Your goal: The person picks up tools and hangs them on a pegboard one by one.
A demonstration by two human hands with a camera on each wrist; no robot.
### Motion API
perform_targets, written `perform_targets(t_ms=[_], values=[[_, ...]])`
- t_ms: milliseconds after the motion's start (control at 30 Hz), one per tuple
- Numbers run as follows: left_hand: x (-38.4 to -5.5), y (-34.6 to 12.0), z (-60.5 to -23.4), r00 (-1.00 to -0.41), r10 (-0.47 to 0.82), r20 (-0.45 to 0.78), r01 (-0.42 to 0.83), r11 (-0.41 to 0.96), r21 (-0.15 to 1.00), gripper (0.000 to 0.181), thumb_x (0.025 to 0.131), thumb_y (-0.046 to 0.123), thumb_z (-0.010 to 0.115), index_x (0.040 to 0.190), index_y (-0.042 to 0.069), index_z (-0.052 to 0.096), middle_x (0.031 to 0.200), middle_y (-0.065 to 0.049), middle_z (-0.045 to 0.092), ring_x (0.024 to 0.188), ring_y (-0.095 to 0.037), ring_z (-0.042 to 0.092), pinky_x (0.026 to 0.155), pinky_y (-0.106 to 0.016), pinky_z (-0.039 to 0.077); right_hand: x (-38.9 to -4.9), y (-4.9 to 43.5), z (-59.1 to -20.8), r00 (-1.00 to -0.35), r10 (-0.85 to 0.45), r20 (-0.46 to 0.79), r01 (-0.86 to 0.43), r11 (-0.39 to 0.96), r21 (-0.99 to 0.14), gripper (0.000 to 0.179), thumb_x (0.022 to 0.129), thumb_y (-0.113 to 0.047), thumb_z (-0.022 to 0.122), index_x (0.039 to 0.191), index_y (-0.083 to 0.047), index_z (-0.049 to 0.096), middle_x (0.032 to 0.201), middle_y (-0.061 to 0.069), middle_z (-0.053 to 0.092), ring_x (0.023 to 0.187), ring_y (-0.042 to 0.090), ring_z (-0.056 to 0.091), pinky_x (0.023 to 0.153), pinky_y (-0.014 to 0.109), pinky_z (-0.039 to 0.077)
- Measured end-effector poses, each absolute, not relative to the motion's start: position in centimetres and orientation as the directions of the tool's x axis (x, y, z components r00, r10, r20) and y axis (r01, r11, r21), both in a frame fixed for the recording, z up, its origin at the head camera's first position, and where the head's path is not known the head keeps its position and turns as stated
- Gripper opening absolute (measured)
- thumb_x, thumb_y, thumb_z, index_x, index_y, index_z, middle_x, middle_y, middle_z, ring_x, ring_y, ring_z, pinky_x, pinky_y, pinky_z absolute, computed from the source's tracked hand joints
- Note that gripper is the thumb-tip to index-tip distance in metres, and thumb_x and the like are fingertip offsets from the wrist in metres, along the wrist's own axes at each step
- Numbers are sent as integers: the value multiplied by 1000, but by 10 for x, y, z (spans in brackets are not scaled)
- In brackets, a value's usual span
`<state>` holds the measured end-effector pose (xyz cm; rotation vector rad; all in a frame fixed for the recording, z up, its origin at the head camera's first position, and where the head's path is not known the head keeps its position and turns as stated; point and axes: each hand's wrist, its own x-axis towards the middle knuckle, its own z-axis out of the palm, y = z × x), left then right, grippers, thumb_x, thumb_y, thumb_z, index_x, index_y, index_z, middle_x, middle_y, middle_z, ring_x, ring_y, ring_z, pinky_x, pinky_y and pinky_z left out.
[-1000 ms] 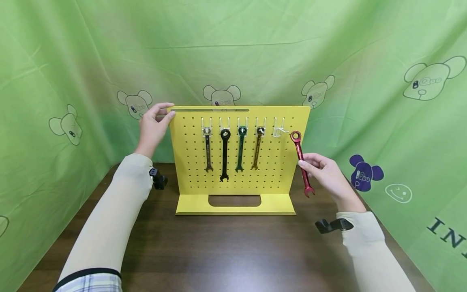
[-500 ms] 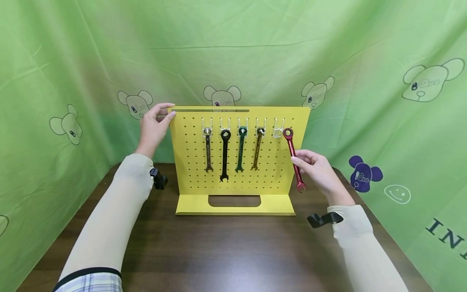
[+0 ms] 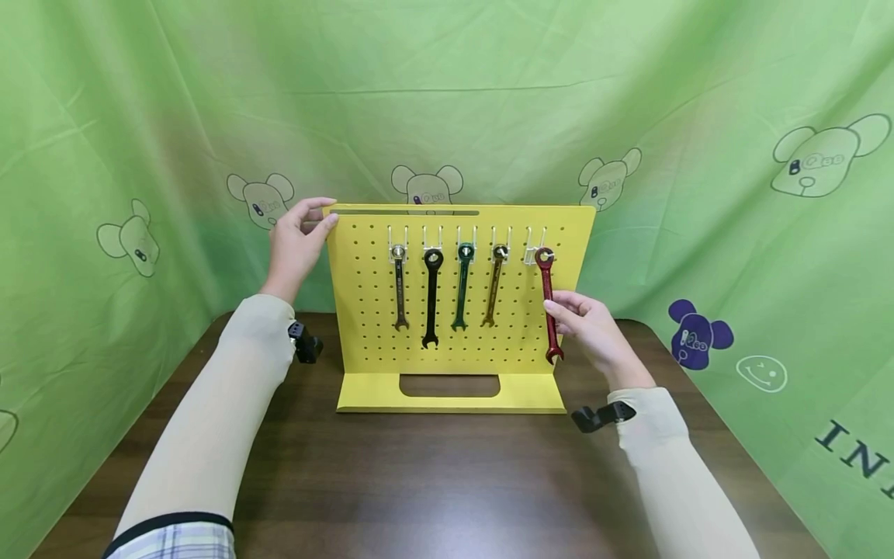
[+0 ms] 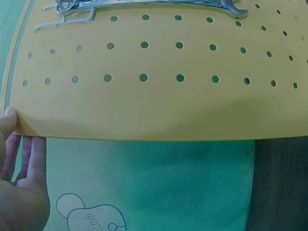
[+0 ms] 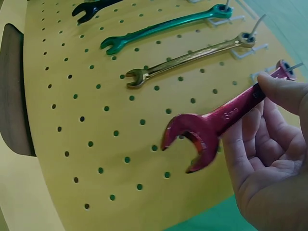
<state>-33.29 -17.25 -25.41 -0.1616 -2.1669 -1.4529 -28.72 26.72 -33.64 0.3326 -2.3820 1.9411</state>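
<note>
My right hand point(image 3: 590, 330) pinches a red combination wrench point(image 3: 549, 307) by its shank, thumb in front, open jaw end down. In the right wrist view, the tip of a white hook point(image 5: 296, 66) shows through the wrench's ring. At the upper left corner of the yellow pegboard point(image 3: 377, 341), my left hand point(image 3: 293, 248) pinches the edge between thumb and fingers. Hanging from hooks across the board are a silver wrench point(image 3: 400, 291), a black wrench point(image 3: 431, 299), a green wrench point(image 3: 462, 291) and a gold wrench point(image 3: 493, 287), all ring end up.
The pegboard stands on a brown wooden table point(image 3: 433, 481), its foot having a cut-out slot point(image 3: 447, 386). Green printed fabric point(image 3: 489, 101) surrounds the table at the back and both sides. A black wrist camera point(image 3: 601, 417) sits below the right hand.
My right hand has moved left with the red wrench, bringing its ring from beside the rightmost hook onto the hook's tip. The wrench hangs more upright. My left hand stays at the board's corner.
</note>
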Motion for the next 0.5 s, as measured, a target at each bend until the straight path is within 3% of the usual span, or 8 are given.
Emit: perform_targets(t_ms=[167,500], values=[[-333,-173,-254,-857,-186,481,375,415,829,33,98,30,67,129,17,67,116,-7,67,101,-18,66,82,-31,54,-297,261,-343,-976,-144,163,-183,143,-973,51,102,-23,61,133,15,47,109,-3,63,99,7,57,86,20,52],[-333,-173,-255,-855,-183,486,382,413,827,32,98,30,67,128,19,67,115,-7,67,101,-17,66,82,-30,54,-306,254,-348,-976,-145,159,-173,85,-981,46,102,-24,62,131,10,50,112,-2,69,100,11,59,88,23,53]])
